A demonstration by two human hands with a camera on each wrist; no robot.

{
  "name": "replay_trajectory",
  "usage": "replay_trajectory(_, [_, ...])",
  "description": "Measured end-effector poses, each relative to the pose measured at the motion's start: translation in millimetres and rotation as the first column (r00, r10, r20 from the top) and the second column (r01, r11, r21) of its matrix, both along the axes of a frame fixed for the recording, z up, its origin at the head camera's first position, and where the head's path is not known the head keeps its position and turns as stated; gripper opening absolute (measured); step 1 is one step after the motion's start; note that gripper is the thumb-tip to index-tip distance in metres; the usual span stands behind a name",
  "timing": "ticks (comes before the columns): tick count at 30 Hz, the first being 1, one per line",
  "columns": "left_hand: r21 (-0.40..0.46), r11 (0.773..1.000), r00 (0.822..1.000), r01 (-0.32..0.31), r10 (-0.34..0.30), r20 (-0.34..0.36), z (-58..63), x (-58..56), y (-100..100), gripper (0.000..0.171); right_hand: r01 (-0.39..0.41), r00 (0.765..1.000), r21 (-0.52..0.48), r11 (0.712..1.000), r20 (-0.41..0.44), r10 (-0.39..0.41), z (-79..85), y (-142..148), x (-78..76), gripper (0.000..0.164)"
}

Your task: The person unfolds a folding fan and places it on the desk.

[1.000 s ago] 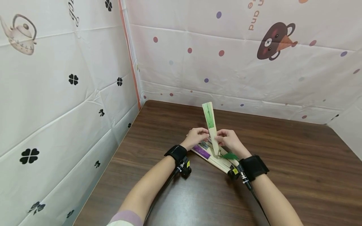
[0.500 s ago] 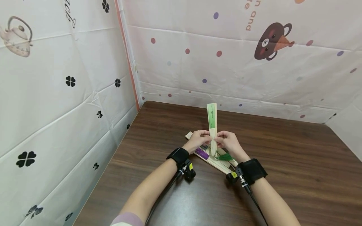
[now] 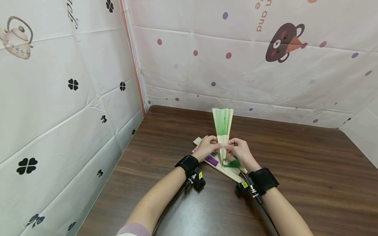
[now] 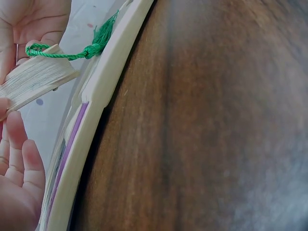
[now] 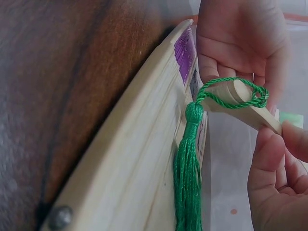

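Observation:
A folding fan (image 3: 222, 123) with a green leaf and pale sticks stands upright, partly spread, between both hands. On its left edge, my left hand (image 3: 206, 147) pinches the sticks between thumb and fingers. My right hand (image 3: 240, 151) pinches the opposite edge at about the same height. From the fan's lower end a green tassel (image 5: 187, 163) hangs on a looped cord. Beneath lies a folded fan with a purple band (image 3: 211, 160), its pale wooden guard (image 5: 110, 159) close up in the right wrist view. The left wrist view shows the green fan's stacked sticks (image 4: 38, 79).
Another pale folded fan end (image 3: 197, 141) sticks out behind my left hand. The brown wooden table (image 3: 310, 157) meets a patterned cloth wall (image 3: 189, 72) at the back and another cloth (image 3: 59, 131) on the left. Cables run from both wrist cameras.
The green fan has gone from a narrow folded strip to a partly spread wedge. It leaned left at first and now stands upright. Both hands have kept their pinch on it.

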State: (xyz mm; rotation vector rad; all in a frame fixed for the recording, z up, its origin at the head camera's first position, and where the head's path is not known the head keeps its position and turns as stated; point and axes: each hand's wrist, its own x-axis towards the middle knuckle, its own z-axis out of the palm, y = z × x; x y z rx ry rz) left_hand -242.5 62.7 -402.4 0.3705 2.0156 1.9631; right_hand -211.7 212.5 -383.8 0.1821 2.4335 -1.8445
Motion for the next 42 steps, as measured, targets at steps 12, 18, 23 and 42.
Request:
replay_trajectory(12, [-0.041, 0.999, 1.0, -0.027, 0.027, -0.011, 9.8, 9.9, -3, 0.024, 0.042, 0.999, -0.061, 0.997, 0.02, -0.041, -3.0, 0, 1.8, 0.008])
replay_trajectory(18, [-0.03, 0.999, 0.999, -0.03, 0.03, -0.013, 5.2, 8.1, -2, 0.023, 0.046, 0.998, -0.066, 0.997, 0.036, -0.044, -4.9, 0, 1.8, 0.008])
replay_trajectory(23, [0.011, 0.999, 0.999, -0.04, 0.04, 0.011, 2.9, 7.1, -2, 0.021, 0.061, 0.998, -0.076, 0.995, 0.039, -0.058, -5.8, 0, 2.5, 0.008])
replay_trajectory(42, [0.08, 0.991, 0.994, -0.102, 0.099, 0.051, -21.9, -6.1, 1, 0.012, 0.16, 0.987, -0.14, 0.977, 0.045, -0.156, -6.2, 2, 7.7, 0.009])
